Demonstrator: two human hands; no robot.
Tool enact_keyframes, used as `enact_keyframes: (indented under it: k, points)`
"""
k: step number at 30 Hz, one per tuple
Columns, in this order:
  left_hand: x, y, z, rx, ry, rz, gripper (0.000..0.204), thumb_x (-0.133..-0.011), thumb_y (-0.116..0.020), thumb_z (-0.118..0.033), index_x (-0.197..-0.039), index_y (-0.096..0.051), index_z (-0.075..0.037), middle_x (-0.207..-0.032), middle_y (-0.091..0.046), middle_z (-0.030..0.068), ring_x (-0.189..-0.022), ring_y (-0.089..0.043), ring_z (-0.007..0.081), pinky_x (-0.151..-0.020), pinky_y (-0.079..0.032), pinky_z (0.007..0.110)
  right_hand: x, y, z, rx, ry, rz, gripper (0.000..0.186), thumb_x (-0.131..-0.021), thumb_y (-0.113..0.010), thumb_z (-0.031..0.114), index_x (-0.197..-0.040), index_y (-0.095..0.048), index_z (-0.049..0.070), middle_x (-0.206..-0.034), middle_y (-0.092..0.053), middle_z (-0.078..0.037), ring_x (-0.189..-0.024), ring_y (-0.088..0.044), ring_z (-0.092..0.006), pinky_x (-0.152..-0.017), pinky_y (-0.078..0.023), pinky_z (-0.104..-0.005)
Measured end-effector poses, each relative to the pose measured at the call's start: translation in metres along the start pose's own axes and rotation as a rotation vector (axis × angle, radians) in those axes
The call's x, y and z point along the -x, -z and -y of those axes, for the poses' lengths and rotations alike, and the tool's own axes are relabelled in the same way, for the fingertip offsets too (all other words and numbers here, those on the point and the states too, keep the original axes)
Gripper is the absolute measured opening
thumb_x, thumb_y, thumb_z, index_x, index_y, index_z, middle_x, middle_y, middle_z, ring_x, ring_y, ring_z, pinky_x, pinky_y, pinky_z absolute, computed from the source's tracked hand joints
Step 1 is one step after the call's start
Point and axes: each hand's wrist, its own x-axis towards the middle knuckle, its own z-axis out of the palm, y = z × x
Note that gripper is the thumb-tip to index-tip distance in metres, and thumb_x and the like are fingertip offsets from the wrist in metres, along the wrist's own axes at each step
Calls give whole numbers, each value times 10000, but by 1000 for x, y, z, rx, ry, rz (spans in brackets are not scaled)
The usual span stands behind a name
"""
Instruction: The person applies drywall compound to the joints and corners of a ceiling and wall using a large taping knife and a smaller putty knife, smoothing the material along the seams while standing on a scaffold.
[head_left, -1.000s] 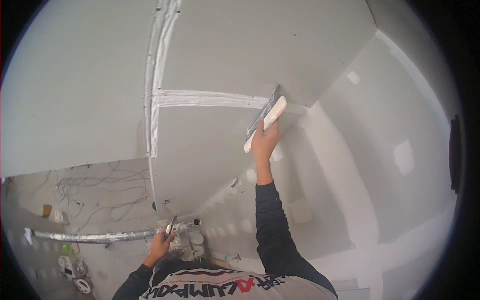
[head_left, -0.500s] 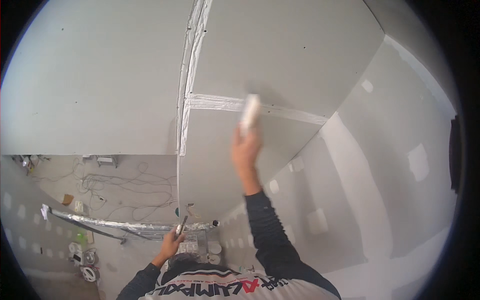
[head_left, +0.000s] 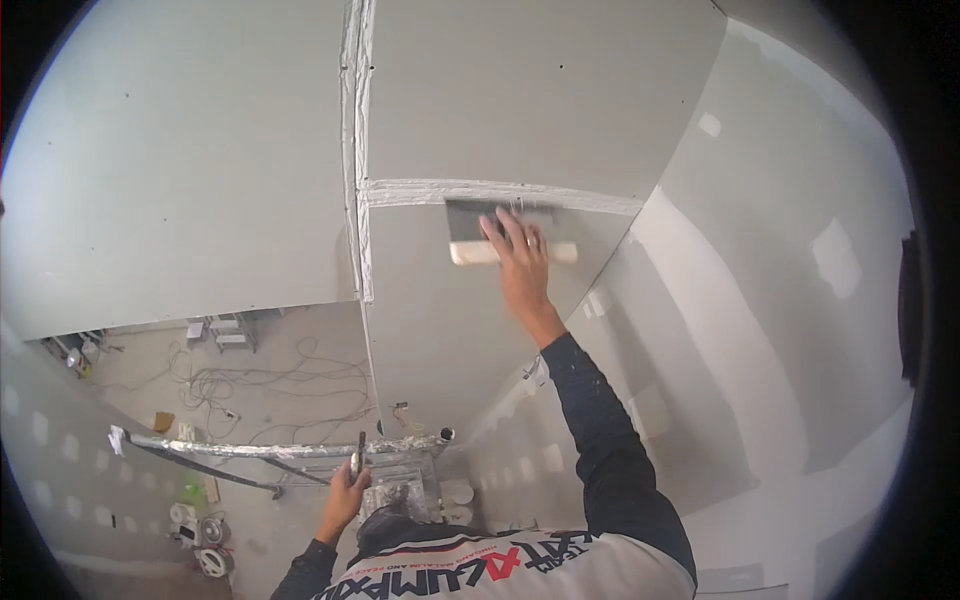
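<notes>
My right hand [head_left: 522, 262] is raised to the grey board, its fingers spread over the blade of a wide putty knife with a pale back edge [head_left: 472, 253]. The blade lies just below a horizontal joint strip of white compound [head_left: 420, 192], its upper edge close to it. Lower down, my left hand [head_left: 346, 494] is closed on a narrow tool, seemingly a small putty knife [head_left: 358, 455], pointing up. Its lower part is hidden in the fingers. A second compound-covered joint [head_left: 357, 130] runs lengthwise left of my right hand.
A metal scaffold rail [head_left: 290, 448] crosses in front of my left hand. Tangled cables [head_left: 250, 383] and a small step stand [head_left: 232, 332] are on the floor beyond. Fans or round devices [head_left: 212, 562] stand lower left. A patched wall [head_left: 740, 330] rises at right.
The wide putty knife has turned from edge-on to broadside, and my right hand has shifted slightly right. My left hand keeps its tool, now more upright. The whole view has shifted a little.
</notes>
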Motion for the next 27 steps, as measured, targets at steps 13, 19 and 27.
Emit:
enact_keyframes:
  k: [13,19,27]
  points:
    - [-40,-27,-192,642,-189,294,259,-1092,-496,-203,-1267,-514,-14,-790,-584,46,-613,-609,129,-483,-471,276,-19,1,25,151,11,53,557,-915,-585,1,-1449,-567,155,-1413,-548,-106,-1339,-517,-347,-1090,-394,-577]
    - [-46,-28,-181,595,-92,351,312,-1099,-496,-274,-1264,-509,-9,-781,-558,44,-561,-555,133,-504,-459,270,-14,-9,30,-59,-107,4,624,-891,-609,-20,-1471,-552,203,-1484,-504,-90,-1360,-509,-340,-1112,-391,-599]
    - [-58,-31,-162,578,-27,339,303,-1096,-514,-292,-1262,-549,-42,-785,-569,21,-611,-572,109,-507,-465,267,-10,-27,50,-41,-96,188,629,-894,-598,7,-1492,-524,185,-1470,-501,-130,-1329,-521,-354,-1098,-400,-582]
